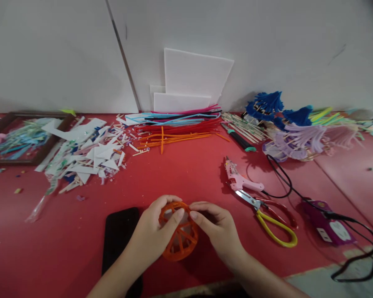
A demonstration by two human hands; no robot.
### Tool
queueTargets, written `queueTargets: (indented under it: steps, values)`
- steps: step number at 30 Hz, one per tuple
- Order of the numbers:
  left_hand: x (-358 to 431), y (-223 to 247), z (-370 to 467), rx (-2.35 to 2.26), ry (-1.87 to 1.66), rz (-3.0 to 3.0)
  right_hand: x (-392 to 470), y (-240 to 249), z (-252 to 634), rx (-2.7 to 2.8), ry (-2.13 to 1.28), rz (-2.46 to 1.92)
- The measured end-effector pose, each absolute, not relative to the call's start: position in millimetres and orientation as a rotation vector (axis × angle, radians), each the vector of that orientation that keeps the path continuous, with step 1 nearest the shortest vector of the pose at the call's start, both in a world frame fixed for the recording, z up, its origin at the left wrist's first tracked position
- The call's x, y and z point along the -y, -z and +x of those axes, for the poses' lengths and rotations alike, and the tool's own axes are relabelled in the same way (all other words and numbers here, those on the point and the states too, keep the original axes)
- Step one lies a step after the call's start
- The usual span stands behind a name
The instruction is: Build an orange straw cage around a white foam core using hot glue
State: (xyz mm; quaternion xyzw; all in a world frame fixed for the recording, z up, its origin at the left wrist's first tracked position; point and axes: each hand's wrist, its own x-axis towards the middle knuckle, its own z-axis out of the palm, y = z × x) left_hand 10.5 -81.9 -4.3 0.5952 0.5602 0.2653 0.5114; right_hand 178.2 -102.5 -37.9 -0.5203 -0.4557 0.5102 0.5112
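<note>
Between my two hands is a round orange wheel-like frame (pixel 180 244) with spokes, made of what look like pipe cleaners, with something pale behind the spokes. My left hand (pixel 158 225) is closed around its left side, the thumb lying across the upper part. At the upper right rim, my right hand (pixel 216 227) pinches the edge between thumb and fingers. The frame is held just above the red table, tilted toward me. A black phone (pixel 119 231) lies left of it, partly under my left forearm.
A pink glue gun (pixel 240 178), scissors (pixel 264 211) with yellow and red handles and a purple box (pixel 328 225) with a black cord lie right. Pipe cleaners (pixel 180 128) lie at the back. Paper scraps (pixel 93 159) cover the left. Blue and lilac pleated pieces (pixel 301 136) sit back right.
</note>
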Motion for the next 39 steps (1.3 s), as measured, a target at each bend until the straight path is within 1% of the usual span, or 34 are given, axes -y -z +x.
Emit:
queueTargets:
  steps: [2, 5, 10, 12, 18, 22, 34, 39]
  values:
    - [81, 3, 12, -1.355, -0.613, 1.456, 104, 39, 179, 1.104, -1.219, -1.238]
    - [80, 1, 12, -1.343, -0.596, 1.478, 107, 37, 179, 1.19, -1.119, -1.233]
    - [78, -4, 12, -1.289, -0.569, 1.37, 114, 29, 181, 1.435, -0.764, -1.181]
    - [78, -6, 11, -1.25, -0.583, 1.336, 117, 28, 182, 1.478, -0.691, -1.14]
    - [86, -9, 12, -1.243, -0.721, 1.394, 120, 27, 179, 1.41, -0.778, -1.09]
    - [89, -11, 12, -1.278, -0.813, 1.468, 118, 23, 177, 1.453, -0.764, -1.065]
    - [85, -4, 7, -1.336, -0.772, 1.239, 110, 26, 166, 1.449, -0.775, -1.142]
    - [76, 2, 4, -1.432, -0.636, 1.361, 110, 36, 163, 1.357, -0.945, -1.231]
